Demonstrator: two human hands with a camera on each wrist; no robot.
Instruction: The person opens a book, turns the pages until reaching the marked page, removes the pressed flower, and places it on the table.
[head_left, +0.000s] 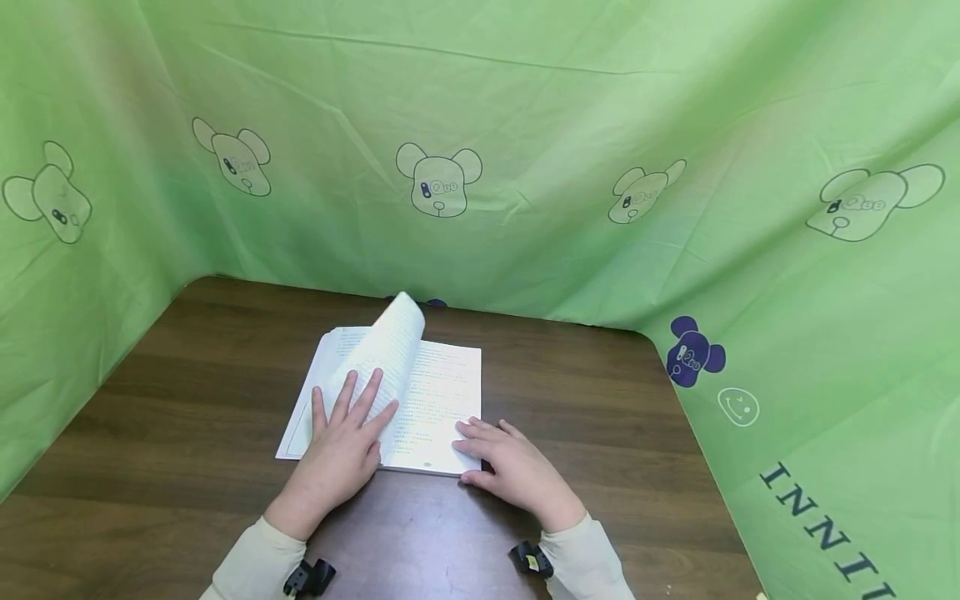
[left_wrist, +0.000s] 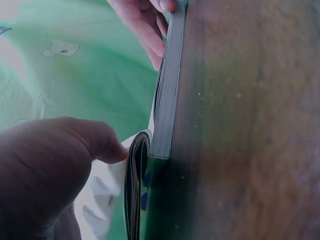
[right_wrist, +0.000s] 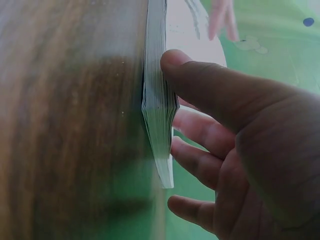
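Note:
An open book (head_left: pixel 446 379) with printed pages lies on the brown wooden table. Across its left side my left hand (head_left: pixel 341 454) rests with spread, nearly straight fingers, pressing on a turned leaf (head_left: pixel 401 329) whose upper end curls up off the pages. My right hand (head_left: pixel 513 467) lies at the book's lower right corner, fingertips on the margin and the thumb near the bottom edge. In the right wrist view, the right thumb (right_wrist: pixel 177 60) touches the edge of the page block (right_wrist: pixel 157 80), fingers loosely bent beside it. The left wrist view shows the left thumb (left_wrist: pixel 107 145) against the bent pages near the spine.
The wooden table (head_left: pixel 600 400) extends around the book. Green cloth (head_left: pixel 525 233) with bear-head drawings hangs behind it and along both sides. Small black devices (head_left: pixel 532 560) are strapped at both wrists, over pale sleeves (head_left: pixel 588 558).

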